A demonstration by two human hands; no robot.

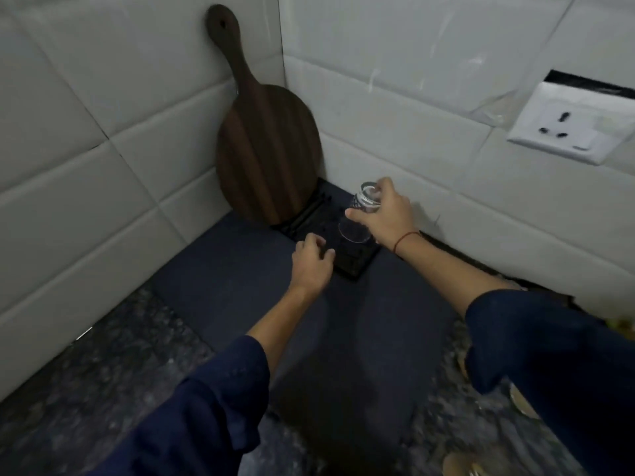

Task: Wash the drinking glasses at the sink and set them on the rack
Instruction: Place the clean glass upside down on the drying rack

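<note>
The right hand (388,214) has its fingers (357,214) wrapped around a clear glass (359,214), held upside down and tilted over the black rack (354,261) in the corner; whether its rim touches the rack I cannot tell. The left hand (311,261) rests at the rack's near edge with fingers curled, gripping nothing visible. The rack sits on a dark mat (240,269) on the table (103,355). A wooden cutting board (268,146) leans against the tiled wall (103,115) behind it.
</note>
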